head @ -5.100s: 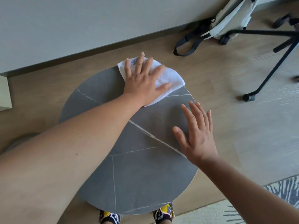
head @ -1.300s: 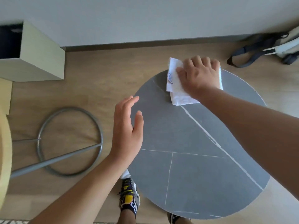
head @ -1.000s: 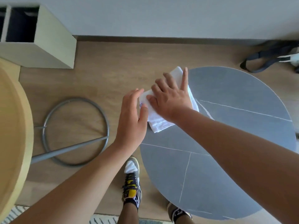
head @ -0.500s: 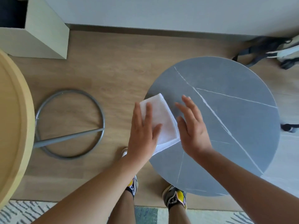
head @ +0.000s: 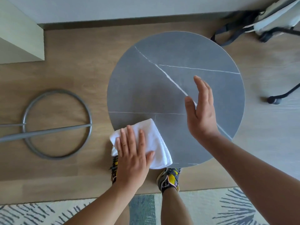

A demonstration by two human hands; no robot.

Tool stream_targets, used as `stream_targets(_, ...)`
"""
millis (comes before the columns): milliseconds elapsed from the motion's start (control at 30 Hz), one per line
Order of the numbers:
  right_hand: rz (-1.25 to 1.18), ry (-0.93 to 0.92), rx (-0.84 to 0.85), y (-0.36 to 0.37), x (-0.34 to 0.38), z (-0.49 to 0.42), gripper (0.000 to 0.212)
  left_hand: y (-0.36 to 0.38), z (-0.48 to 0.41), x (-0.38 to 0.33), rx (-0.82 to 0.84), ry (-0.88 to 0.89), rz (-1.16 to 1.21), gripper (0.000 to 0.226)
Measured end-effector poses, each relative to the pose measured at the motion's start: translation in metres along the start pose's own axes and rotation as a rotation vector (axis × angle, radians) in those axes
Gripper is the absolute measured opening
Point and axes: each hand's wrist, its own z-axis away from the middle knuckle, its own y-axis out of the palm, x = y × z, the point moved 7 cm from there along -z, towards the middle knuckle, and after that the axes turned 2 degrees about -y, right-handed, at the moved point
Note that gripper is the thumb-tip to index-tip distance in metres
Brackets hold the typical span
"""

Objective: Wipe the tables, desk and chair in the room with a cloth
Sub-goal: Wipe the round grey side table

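Note:
A round dark grey table top [head: 162, 78] with thin white veins fills the middle of the head view. A folded white cloth [head: 155, 140] lies on its near left edge, partly hanging past the rim. My left hand [head: 133, 156] presses flat on the cloth with fingers spread. My right hand [head: 201, 111] hovers over the right half of the table, palm turned sideways, fingers straight and holding nothing.
A grey metal ring base [head: 56, 124] of another table lies on the wood floor at left. A pale cabinet [head: 21, 38] stands at the far left by the wall. A chair's black wheeled legs [head: 276, 98] and a bag with straps [head: 243, 28] are at right. A patterned rug [head: 227, 207] is underfoot.
The cloth passed from my right hand to my left hand at the table's left side. My left hand then drew it toward me along the rim, and my right hand lifted off.

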Motion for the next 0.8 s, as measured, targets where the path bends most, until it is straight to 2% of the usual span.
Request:
stream_targets(100,-0.002,0.022,-0.038,-0.023,-0.021,0.003,0.052,0.003,0.006,-0.033,0.001,0.180,-0.069,0.072)
stream_targets(267,0.008,0.052,-0.099,-0.064,-0.056,0.012,0.055,0.015,0.008,-0.101,0.050,0.491,-0.202,0.093)
stream_targets(333,0.031,0.037,-0.134,-0.083,-0.070,0.019,0.055,0.018,0.004,-0.128,0.058,0.578,-0.242,0.091)
stream_targets(567,0.013,0.149,-0.214,-0.130,-0.110,0.040,0.055,0.011,-0.034,-0.214,0.021,0.687,-0.248,0.084)
stream_targets(733,-0.016,0.226,-0.242,-0.145,-0.130,0.039,0.056,0.004,-0.095,-0.273,-0.041,0.677,-0.201,0.094)
stream_targets(800,-0.029,0.253,-0.250,-0.149,-0.138,0.035,0.056,0.003,-0.127,-0.288,-0.054,0.648,-0.238,0.091)
